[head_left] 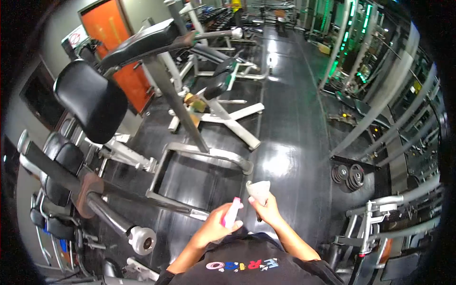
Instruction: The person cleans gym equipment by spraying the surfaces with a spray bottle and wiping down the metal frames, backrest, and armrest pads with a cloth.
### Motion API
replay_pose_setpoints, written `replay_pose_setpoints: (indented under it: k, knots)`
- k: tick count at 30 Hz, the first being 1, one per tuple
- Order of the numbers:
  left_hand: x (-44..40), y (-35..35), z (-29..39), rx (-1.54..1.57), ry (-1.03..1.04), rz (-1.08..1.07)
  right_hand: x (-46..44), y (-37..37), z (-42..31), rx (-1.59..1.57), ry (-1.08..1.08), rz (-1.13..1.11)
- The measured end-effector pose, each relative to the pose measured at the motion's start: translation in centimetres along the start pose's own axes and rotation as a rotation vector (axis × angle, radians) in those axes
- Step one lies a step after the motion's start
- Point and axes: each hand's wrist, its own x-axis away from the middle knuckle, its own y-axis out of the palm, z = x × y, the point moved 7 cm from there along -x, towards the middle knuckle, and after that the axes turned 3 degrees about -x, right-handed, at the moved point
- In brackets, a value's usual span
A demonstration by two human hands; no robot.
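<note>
My left hand (213, 228) is closed around a small pink-and-white bottle (232, 213), held tilted in front of my body. Bunched in my right hand (269, 210) is a whitish cloth (259, 191), with its top sticking out above the fingers. The two hands are close together but apart, low in the view above the dark floor. Nearest to them on the left is the metal base frame (228, 159) of a gym machine, with a black padded seat (90, 102) farther up. Neither hand touches the machine.
Exercise machines line the left side, one with a bar end (142, 240) jutting toward me. Weight plates (354, 176) lie on the right near a metal rack (368, 228). A shiny black floor (285, 118) runs ahead between machines. A person in yellow (236, 7) stands far back.
</note>
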Motion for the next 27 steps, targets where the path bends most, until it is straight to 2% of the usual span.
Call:
replay_pose_setpoints:
  k: [3,4,6,8,10,12,14,15,16,18,19,20,22,24,27]
  knots:
    - [2.1,-3.4,-2.1,-0.039,-0.126,0.061,-1.4,0.9,1.9,-0.125,0.084,0.155]
    - [2.7,-4.2,-3.1,-0.013,-0.184,0.059,-1.9,1.4,2.4,-0.129,0.087,0.144]
    - [3.7,-5.3,-4.5,0.01,-0.123,0.125,-2.9,2.1,3.2,-0.175,0.033,0.103]
    - [4.8,-5.7,-7.5,0.242,-0.321,0.141,-3.9,3.0,4.2,-0.186,0.084,0.039]
    - [4.6,-6.6,-8.9,0.2,-0.283,0.255,-5.0,2.8,3.4,-0.232,0.113,0.128]
    - [4.1,-7.1,-9.7,0.052,-0.398,0.354,-6.3,2.1,3.0,-0.306,0.174,0.092]
    - [2.4,-6.4,-10.6,0.105,-0.367,0.45,-8.5,-0.5,4.1,-0.145,0.21,0.09]
    - [1.1,-5.7,-11.0,0.164,-0.421,0.476,-9.8,-1.4,3.0,-0.213,0.112,0.078]
    - [-0.3,-4.8,-11.4,0.23,-0.474,0.503,-11.3,-2.5,3.0,-0.196,0.104,0.034]
    - [-4.1,-2.7,-12.7,0.128,-0.407,0.55,-14.2,-6.4,3.5,-0.186,0.156,0.085]
    - [-6.6,-1.8,-10.8,0.083,-0.377,0.557,-15.7,-8.5,3.6,-0.155,0.106,0.079]
    - [-9.1,-1.1,-8.8,0.031,-0.352,0.553,-16.8,-10.9,4.6,-0.16,0.188,0.104]
    - [-13.9,0.8,-5.7,0.035,-0.381,0.496,-19.5,-15.2,4.9,-0.191,0.171,0.132]
    - [-17.5,2.8,-5.4,0.13,-0.384,0.486,-21.9,-19.0,4.7,-0.108,0.189,0.124]
    - [-19.8,4.2,-5.2,0.014,-0.417,0.467,-24.3,-23.1,4.6,-0.08,0.243,0.127]
